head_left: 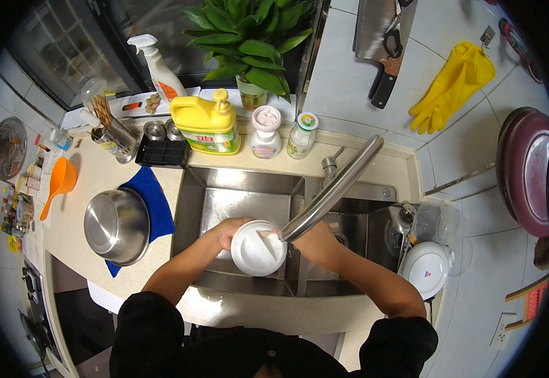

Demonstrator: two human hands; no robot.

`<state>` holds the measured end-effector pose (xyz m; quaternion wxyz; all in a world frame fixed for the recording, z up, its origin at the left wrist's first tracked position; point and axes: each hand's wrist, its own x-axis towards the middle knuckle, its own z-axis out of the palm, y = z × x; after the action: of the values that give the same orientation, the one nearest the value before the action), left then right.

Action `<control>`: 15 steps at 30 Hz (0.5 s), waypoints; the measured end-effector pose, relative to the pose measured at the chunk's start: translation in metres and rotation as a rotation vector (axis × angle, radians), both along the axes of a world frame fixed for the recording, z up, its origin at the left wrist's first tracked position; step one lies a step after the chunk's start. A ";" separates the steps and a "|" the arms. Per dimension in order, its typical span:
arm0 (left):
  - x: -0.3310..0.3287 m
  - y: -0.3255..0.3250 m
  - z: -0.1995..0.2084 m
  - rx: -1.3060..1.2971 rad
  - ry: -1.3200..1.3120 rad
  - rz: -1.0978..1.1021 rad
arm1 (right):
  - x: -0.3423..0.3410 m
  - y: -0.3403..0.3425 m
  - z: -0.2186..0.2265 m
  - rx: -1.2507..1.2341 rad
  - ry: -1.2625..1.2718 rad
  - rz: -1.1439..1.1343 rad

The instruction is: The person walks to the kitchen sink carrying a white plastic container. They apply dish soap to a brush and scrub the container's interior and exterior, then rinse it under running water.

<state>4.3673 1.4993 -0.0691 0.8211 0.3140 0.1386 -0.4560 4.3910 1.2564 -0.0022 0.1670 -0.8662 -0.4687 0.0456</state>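
Over the left basin of the steel sink (189, 201), my left hand (229, 232) is closed on the rim of a white round lid-like piece (243, 257). A raised white bar runs across its middle; whether it is a lid or a shallow bowl I cannot tell. My right hand (309, 240) is at the piece's right side, its fingers mostly hidden behind the spout of the steel faucet (334, 189). The spout's end comes down right beside the piece's right edge.
An upturned steel pot (114, 227) rests on a blue cloth (161, 205) left of the sink. Behind stand a yellow detergent jug (205, 123), a pink-topped pump bottle (266, 135) and a glass jar (301, 138). At right, a white enamel bowl (425, 271) sits beside the right basin.
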 end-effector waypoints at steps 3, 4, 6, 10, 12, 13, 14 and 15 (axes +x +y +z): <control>0.002 0.002 0.003 0.007 0.022 -0.032 | 0.000 0.002 0.005 0.058 -0.021 0.015; 0.003 0.001 -0.001 0.003 0.033 -0.043 | -0.001 0.003 0.008 0.072 -0.040 0.017; 0.004 0.001 -0.006 -0.021 0.058 -0.071 | 0.001 0.005 0.007 0.078 -0.058 0.032; 0.014 0.007 -0.011 -0.052 0.027 -0.109 | 0.002 0.001 0.000 -0.037 -0.032 -0.028; 0.015 0.012 -0.020 -0.014 0.012 -0.112 | 0.000 -0.001 -0.004 -0.017 -0.015 -0.029; 0.017 0.014 -0.022 0.020 0.023 -0.120 | 0.001 -0.003 -0.005 -0.008 -0.009 -0.033; 0.016 0.015 -0.025 0.052 0.039 -0.122 | 0.002 0.002 0.007 0.059 0.100 -0.091; 0.015 0.016 -0.030 0.023 0.057 -0.133 | 0.006 0.009 0.023 0.127 0.209 -0.150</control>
<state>4.3825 1.5150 -0.0988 0.7809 0.3189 0.1462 -0.5168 4.3966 1.2658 0.0212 0.2721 -0.8771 -0.3846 0.0933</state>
